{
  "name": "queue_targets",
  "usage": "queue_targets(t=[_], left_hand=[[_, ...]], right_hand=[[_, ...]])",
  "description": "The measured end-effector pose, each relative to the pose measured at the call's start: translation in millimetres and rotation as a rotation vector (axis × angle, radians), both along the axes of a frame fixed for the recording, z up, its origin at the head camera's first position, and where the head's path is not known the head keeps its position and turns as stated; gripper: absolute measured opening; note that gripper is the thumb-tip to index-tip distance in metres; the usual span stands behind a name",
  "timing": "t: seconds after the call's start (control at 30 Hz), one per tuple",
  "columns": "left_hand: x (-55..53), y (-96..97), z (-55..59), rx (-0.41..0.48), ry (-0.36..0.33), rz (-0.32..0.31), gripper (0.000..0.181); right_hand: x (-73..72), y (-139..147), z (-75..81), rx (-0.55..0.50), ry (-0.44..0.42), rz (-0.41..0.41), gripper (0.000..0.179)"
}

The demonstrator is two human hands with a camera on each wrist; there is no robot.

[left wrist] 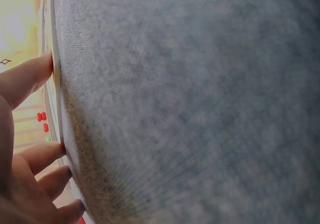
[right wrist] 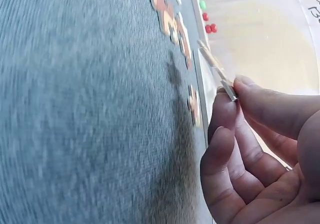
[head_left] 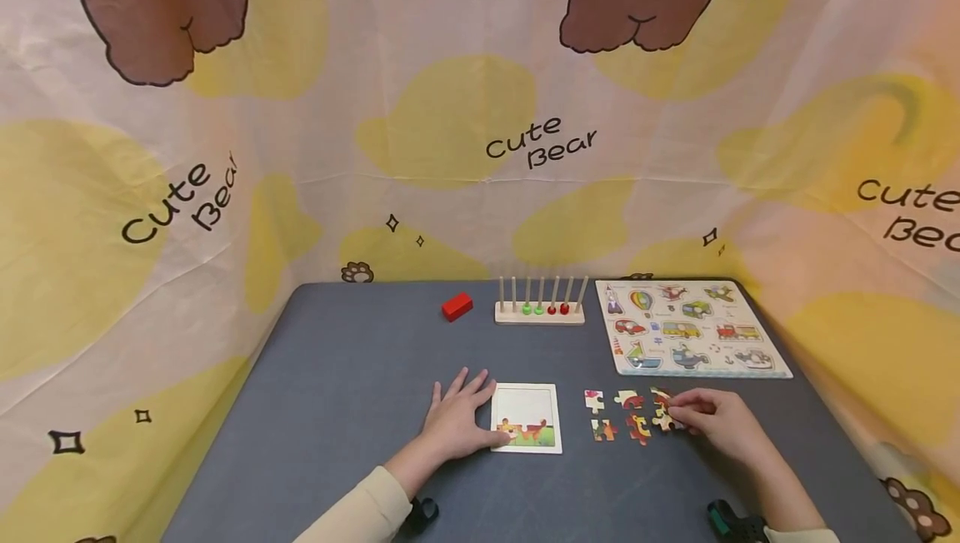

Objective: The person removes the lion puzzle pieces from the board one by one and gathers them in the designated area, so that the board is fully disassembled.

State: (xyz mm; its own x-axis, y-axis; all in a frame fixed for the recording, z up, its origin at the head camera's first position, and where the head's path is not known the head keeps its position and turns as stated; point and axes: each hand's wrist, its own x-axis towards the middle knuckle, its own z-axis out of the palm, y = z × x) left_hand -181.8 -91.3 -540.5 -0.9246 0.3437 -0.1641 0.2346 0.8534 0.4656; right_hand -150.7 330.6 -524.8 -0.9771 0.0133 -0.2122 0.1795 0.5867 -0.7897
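Observation:
My left hand [head_left: 453, 420] rests at the left side of a square puzzle board [head_left: 525, 403] with a white frame. Its fingers are spread, the thumb over the lower left corner and a fingertip by the upper left. Farm-like scenery fills the bottom strip of the board; the rest is plain white. In the right wrist view, the thumb and forefinger of my right hand [right wrist: 260, 144] pinch a thin jigsaw piece [right wrist: 214, 61] above the table. Loose jigsaw pieces, one red and cream [head_left: 628, 399] and one orange and yellow [head_left: 638, 428] among them, lie between board and right hand.
At the back stands a wooden peg rack [head_left: 540, 317] with green and red beads. A red block [head_left: 457, 306] lies left of it. A vehicle picture board [head_left: 693, 331] covers the back right of the grey table [head_left: 352, 376]. Printed cloth [head_left: 420, 127] hangs round the table.

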Motion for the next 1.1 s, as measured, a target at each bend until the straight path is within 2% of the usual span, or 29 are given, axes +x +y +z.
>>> queue_targets(t=[0.27,0.63,1.1], left_hand=[[0.3,-0.5,2.1,0.009,-0.004,-0.005,0.092],[-0.3,-1.4,2.2,0.016,-0.008,-0.015,0.093],[-1.1,0.0,1.1,0.014,-0.008,-0.015,0.093]], right_hand=[[3.8,5.8,-0.7,0.016,-0.037,0.02,0.027],[0.6,4.7,-5.0,0.239,0.062,0.059,0.016],[0.5,2.7,-2.8,0.271,0.082,0.052,0.01]])
